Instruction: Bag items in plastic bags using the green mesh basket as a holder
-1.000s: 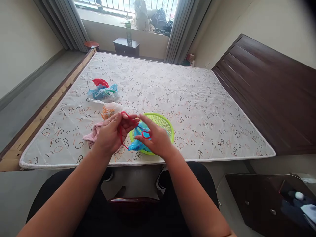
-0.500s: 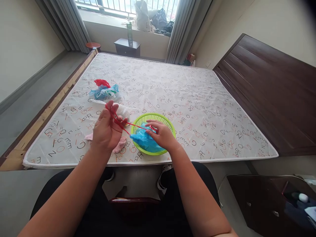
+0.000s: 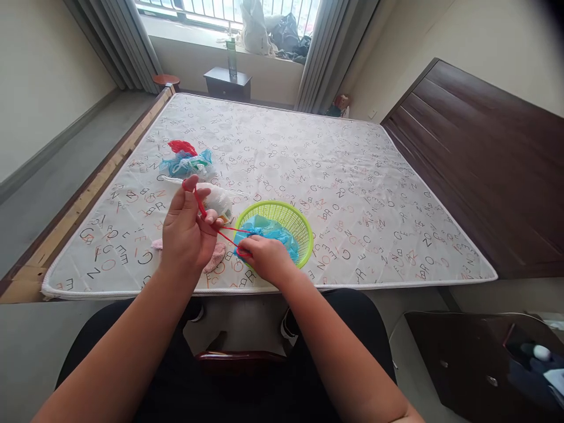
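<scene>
Red string (image 3: 228,235) runs taut between my two hands. My left hand (image 3: 187,229) is raised left of the basket, palm turned inward, with the string looped round its curled fingers. Over the near left rim of the green plastic basket (image 3: 307,226), my right hand (image 3: 267,257) pinches the string. A blue plastic bag (image 3: 268,228) lies crumpled in the basket, partly under my right hand. Behind my left hand is a white plastic bag (image 3: 222,200). Pink fuzzy cloth (image 3: 215,258) shows beside my left wrist.
Farther back on the patterned mattress (image 3: 374,205) lie a red bag (image 3: 182,147) and a blue-and-white plastic bag (image 3: 187,164). A dark headboard (image 3: 484,170) stands at right. A dark cabinet (image 3: 476,364) is at lower right, and a nightstand (image 3: 227,85) holds a bottle (image 3: 231,59).
My right hand has moved left and down toward my left hand, closing on the string. My left fingers have curled more. The blue bag lies farther back in the basket, off the left rim.
</scene>
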Action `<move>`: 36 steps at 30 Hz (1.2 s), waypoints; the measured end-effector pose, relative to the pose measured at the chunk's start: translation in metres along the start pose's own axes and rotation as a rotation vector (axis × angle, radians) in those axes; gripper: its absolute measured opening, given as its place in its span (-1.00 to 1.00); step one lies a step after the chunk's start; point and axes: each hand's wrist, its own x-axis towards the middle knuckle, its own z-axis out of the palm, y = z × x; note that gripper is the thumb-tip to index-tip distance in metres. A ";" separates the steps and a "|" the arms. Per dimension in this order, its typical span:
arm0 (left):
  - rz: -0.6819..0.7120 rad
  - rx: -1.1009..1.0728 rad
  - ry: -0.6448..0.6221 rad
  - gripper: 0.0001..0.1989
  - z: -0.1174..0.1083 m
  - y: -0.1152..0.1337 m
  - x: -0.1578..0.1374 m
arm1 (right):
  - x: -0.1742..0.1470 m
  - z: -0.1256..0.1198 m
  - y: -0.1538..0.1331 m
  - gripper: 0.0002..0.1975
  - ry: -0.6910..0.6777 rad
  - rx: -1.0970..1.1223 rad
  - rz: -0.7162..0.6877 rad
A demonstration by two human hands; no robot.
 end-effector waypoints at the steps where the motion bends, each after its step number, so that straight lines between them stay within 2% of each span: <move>1: 0.003 0.010 -0.001 -0.87 -0.002 0.001 0.002 | 0.001 -0.006 0.004 -0.83 -0.019 0.032 -0.006; 4: -0.034 0.095 -0.055 -0.87 -0.007 -0.002 0.005 | 0.000 -0.030 0.011 -0.89 0.020 0.234 -0.044; 6: -0.062 0.200 -0.133 -0.80 -0.009 -0.009 0.003 | -0.003 -0.046 0.011 -0.85 0.176 0.437 -0.008; 8: -0.113 0.310 -0.242 -0.74 -0.008 -0.018 -0.003 | -0.006 -0.058 0.009 -0.73 0.336 0.628 0.080; 9: -0.151 0.359 -0.299 -0.71 -0.007 -0.023 -0.006 | -0.007 -0.063 0.008 -0.66 0.374 0.696 0.122; 11: -0.228 0.438 -0.391 -0.66 -0.003 -0.031 -0.014 | -0.007 -0.067 0.005 -0.58 0.339 0.759 0.151; 13: -0.271 0.493 -0.430 -0.64 0.001 -0.036 -0.021 | -0.006 -0.067 0.004 -0.67 0.244 0.744 0.137; 15: -0.289 0.521 -0.458 -0.64 0.002 -0.040 -0.025 | -0.005 -0.065 0.005 -0.80 0.225 0.734 0.160; 17: -0.305 0.516 -0.499 -0.67 0.001 -0.041 -0.027 | -0.004 -0.064 0.008 -0.80 0.315 0.815 0.233; 21: -0.381 0.483 -0.656 -0.70 -0.004 -0.040 -0.025 | -0.003 -0.071 0.016 -0.78 0.564 1.194 0.331; 25: -0.439 0.622 -0.836 -0.78 -0.007 -0.041 -0.022 | -0.003 -0.080 0.021 -0.70 0.553 1.399 0.356; 27: -0.387 0.794 -0.829 -0.79 -0.007 -0.044 -0.022 | -0.002 -0.080 0.021 -0.65 0.534 1.405 0.367; 29: -0.276 0.926 -0.730 -0.77 -0.008 -0.049 -0.022 | -0.002 -0.079 0.019 -0.61 0.532 1.366 0.363; 32: -0.149 0.970 -0.585 -0.67 -0.007 -0.056 -0.026 | -0.004 -0.077 0.015 -0.59 0.531 1.287 0.308; 34: -0.144 0.989 -0.625 -0.61 -0.006 -0.060 -0.030 | -0.006 -0.076 0.009 -0.54 0.503 1.257 0.254; 36: -0.156 1.025 -0.739 -0.68 -0.005 -0.064 -0.035 | -0.007 -0.076 0.002 -0.51 0.445 1.222 0.212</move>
